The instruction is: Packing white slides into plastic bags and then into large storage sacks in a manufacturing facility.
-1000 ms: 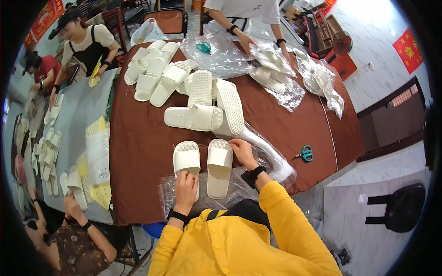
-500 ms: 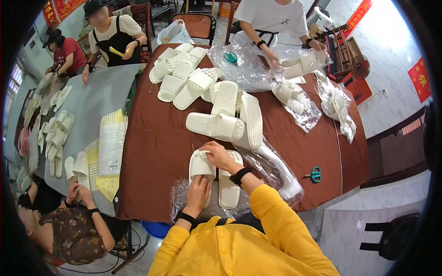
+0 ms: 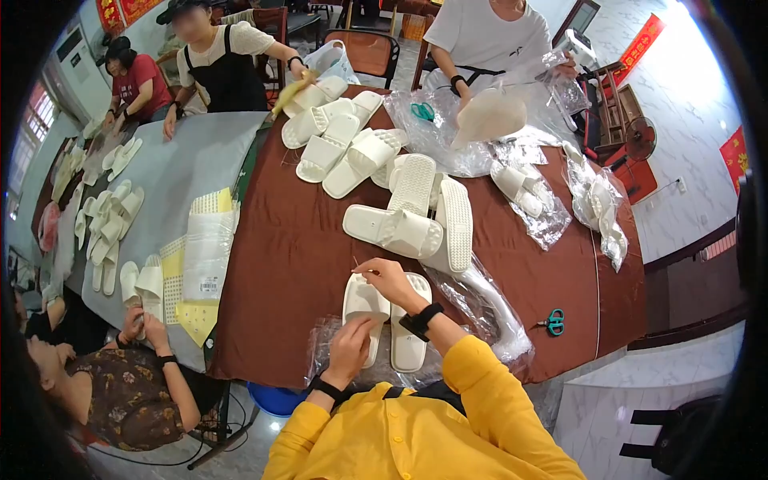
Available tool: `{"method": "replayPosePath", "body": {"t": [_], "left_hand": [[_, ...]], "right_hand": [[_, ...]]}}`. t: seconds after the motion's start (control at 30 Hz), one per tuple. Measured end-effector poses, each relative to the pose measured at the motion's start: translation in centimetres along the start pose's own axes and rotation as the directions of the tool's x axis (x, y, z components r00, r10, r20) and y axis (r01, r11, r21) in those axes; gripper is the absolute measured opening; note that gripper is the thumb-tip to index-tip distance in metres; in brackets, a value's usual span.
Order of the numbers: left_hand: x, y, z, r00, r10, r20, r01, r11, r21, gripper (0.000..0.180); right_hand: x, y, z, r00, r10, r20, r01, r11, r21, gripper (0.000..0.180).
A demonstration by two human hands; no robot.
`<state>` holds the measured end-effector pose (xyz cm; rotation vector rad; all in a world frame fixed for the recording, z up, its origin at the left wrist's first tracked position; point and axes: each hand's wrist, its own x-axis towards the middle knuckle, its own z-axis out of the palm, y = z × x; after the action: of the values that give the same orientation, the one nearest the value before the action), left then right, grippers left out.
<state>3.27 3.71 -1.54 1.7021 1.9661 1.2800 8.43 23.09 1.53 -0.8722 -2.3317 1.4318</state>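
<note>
Brown cloth [image 3: 280, 320] covers the table in front of the person, and a grey-topped table [image 3: 200, 148] stands well to the left of both hands. The left hand [image 3: 350, 346] has its fingers curled against the rear edge of the strap on a white slipper [image 3: 365, 301]. The right hand [image 3: 386, 280] is over that slipper's toe end, thumb and fingertips drawn together. At this scale I cannot tell whether either hand actually grips anything. The matching slipper [image 3: 409, 352] lies to the right of the left hand, partly hidden under the right wrist; both toes point away from the person. Clear plastic [image 3: 320, 340] lies around the left hand. Beyond the right hand is a pile of white slippers [image 3: 392, 228], some sole up. To the right of that hand lie a bunched plastic length [image 3: 504, 316] and, farther out, teal-handled scissors [image 3: 554, 322].
</note>
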Motion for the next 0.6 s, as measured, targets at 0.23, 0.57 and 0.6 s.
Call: {"method": "replayPosePath", "body": {"t": [0.23, 0.57, 0.6], "left_hand": [[7.0, 1.0, -0.1, 0.858, -0.491, -0.152, 0.375, 0.8, -0.469, 0.029], [8.2, 0.9, 1.1, 0.917, -0.389, 0.087, 0.367, 0.74, -0.564, 0.022], [8.3, 1.2, 1.0, 0.915, -0.397, 0.074, 0.373, 0.763, -0.527, 0.021]], "right_hand": [[-4.0, -0.4, -1.7, 0.984, -0.133, -0.123, 0.135, 0.991, 0.01, 0.016], [-7.9, -2.1, -2.4, 0.922, -0.142, -0.36, 0.206, 0.968, 0.147, 0.016], [-8.2, -2.2, -2.7, 0.898, -0.115, -0.426, 0.221, 0.953, 0.208, 0.017]]}}
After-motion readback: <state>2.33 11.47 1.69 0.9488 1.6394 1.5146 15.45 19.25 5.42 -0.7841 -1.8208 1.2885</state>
